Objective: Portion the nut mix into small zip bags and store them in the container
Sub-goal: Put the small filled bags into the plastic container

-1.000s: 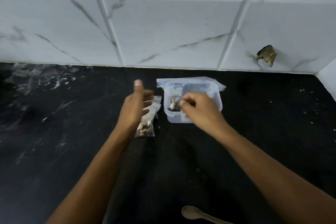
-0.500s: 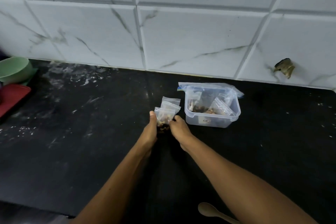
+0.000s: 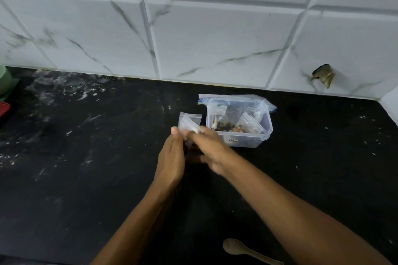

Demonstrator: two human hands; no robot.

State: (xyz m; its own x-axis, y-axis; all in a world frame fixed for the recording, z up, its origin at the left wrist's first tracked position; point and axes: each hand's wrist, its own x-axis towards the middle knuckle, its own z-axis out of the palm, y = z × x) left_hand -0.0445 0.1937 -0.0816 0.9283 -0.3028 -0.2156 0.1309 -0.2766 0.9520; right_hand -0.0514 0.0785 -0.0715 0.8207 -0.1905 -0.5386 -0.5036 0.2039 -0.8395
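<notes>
Holding: both hands meet over the dark worktop (image 3: 86, 178), with a small zip bag (image 3: 189, 122) pinched between them.
Left hand: the left hand (image 3: 171, 157) stands on edge, thumb up against the bag's left side, fingers closed on the bag.
Right hand: the right hand (image 3: 210, 148) is blurred; its fingers curl round the bag's right side and lower part.
Zip bag: clear thin plastic, crinkled, roughly square at the top, with its upper edge standing free above the fingertips. Its lower half is hidden by the hands, so what it holds cannot be made out.
Container: a clear plastic box (image 3: 266, 127) with rounded corners and a small dark label on its near wall sits just beyond and to the right of the right hand, almost touching the knuckles.
Container contents: several small clear bags lean inside it, with brown and dark nut pieces (image 3: 228, 126) showing at the bottom.
Large bag: a bigger clear zip bag (image 3: 232, 99) with a blue strip at its edge lies behind and across the box's far rim.
Spoon: a dull brown spoon (image 3: 234, 247) with an oval bowl lies on the worktop beside the right forearm, on the near side.
Worktop: black, matte, streaked with pale dusty smears, mostly to the left of the left hand.
Wall: pale marble-look tiles (image 3: 204, 38) with grey veins rise beyond the hands; a chipped hole (image 3: 324, 74) shows far right.
Far left: a green rim (image 3: 3, 80) and a red edge (image 3: 3, 108) are cut off by the frame.
</notes>
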